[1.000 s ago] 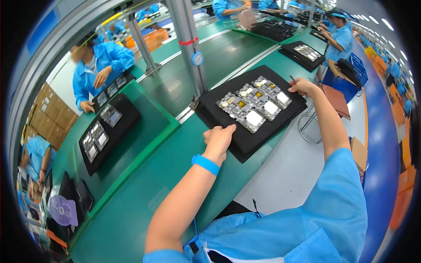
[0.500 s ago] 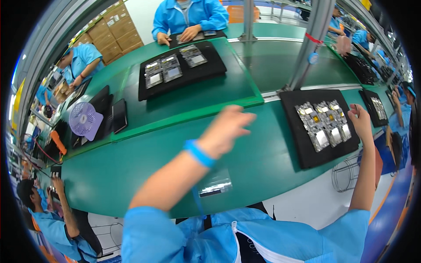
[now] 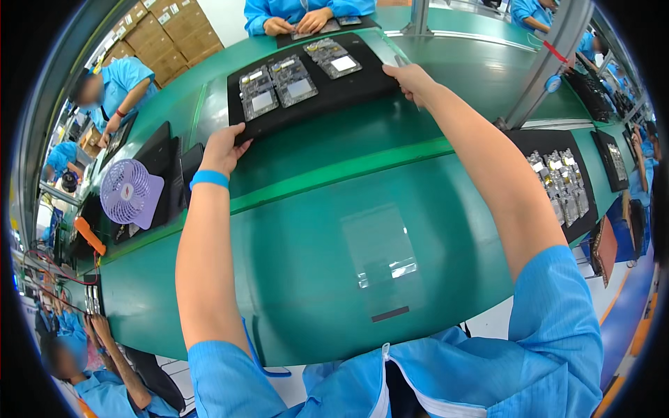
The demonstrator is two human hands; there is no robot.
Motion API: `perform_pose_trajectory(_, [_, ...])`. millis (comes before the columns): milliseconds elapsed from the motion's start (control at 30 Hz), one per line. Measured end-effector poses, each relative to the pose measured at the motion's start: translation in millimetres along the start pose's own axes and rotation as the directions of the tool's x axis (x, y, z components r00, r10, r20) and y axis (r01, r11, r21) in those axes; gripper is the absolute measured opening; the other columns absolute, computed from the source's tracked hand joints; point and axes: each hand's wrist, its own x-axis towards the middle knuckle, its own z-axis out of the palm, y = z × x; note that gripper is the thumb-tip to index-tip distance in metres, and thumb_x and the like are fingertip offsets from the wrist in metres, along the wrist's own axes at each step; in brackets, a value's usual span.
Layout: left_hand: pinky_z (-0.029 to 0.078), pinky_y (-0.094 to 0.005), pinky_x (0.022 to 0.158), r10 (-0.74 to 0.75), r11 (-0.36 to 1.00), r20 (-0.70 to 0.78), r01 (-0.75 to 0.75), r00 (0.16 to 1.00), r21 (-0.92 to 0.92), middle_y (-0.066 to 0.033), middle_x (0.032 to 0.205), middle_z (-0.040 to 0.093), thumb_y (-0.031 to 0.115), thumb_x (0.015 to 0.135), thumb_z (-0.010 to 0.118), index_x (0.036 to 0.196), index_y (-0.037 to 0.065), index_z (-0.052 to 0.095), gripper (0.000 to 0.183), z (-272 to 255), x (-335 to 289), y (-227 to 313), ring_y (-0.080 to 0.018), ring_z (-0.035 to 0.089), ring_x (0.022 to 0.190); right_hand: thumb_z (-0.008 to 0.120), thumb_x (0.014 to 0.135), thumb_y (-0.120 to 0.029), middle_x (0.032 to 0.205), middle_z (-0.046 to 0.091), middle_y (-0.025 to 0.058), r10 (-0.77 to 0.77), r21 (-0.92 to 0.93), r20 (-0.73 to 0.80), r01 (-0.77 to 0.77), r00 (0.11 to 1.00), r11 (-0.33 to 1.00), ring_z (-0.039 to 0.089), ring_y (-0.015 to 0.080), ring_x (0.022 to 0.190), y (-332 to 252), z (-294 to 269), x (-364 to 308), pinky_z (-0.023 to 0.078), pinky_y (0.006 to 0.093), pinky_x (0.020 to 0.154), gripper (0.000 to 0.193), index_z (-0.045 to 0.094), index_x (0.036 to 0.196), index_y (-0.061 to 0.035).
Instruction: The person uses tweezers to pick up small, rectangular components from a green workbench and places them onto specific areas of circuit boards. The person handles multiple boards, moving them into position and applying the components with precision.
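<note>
A black mat (image 3: 334, 104) lies on the far green work surface with three circuit boards on it. Two boards (image 3: 294, 80) sit side by side at its left, and another board (image 3: 333, 58) stands apart at its right. My left hand (image 3: 224, 150) grips the near left corner, fingers curled round the edge. At the right edge my right hand (image 3: 417, 83) is closed on the mat; a thin, slender object shows beside its fingers, too blurred to name. Close to me, a clear plastic sheet (image 3: 380, 258) lies flat on the green table (image 3: 293, 279).
On the right rests another black mat (image 3: 585, 177) with several circuit boards (image 3: 557, 181). A purple fan (image 3: 129, 191) and an orange-handled tool (image 3: 89, 235) are at the left. A metal post (image 3: 540, 76) rises at the right. Co-workers (image 3: 306, 14) sit across and at both sides.
Both hands have reached forward to the far mat and taken hold of its sides. My right hand has left the right-hand mat. The view has shifted, and the plastic sheet is now uncovered.
</note>
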Motion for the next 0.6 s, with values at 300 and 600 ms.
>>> perform_pose_trajectory(300, [0.049,-0.0301,0.070,0.019,0.979,0.134,-0.046,0.991,0.198,-0.0069,0.094,0.061,0.017,0.089,0.060,0.097,0.001,0.058,0.018,-15,-89,-9,-0.0156,0.056,0.087,0.072,0.077,-0.038,0.077,0.055,0.0126,0.036,-0.354,0.060,-0.012,0.998,0.935,0.047,0.0213,0.061,-10,-25,-87,0.035,0.0359,0.053,0.056,0.059,0.105,0.0098])
perform_pose_trajectory(600, [0.046,-0.0221,0.065,-0.012,0.952,0.127,-0.028,0.992,0.305,-0.0031,0.095,0.061,0.024,0.092,0.056,0.106,0.001,0.056,0.027,-18,-283,-65,-0.0082,0.057,0.080,0.071,0.077,-0.039,0.075,0.054,-0.0031,-0.026,-0.285,0.142,0.066,0.990,0.956,0.029,0.0010,0.050,66,-94,-242,0.021,0.0193,0.044,0.054,0.060,0.114,0.0005])
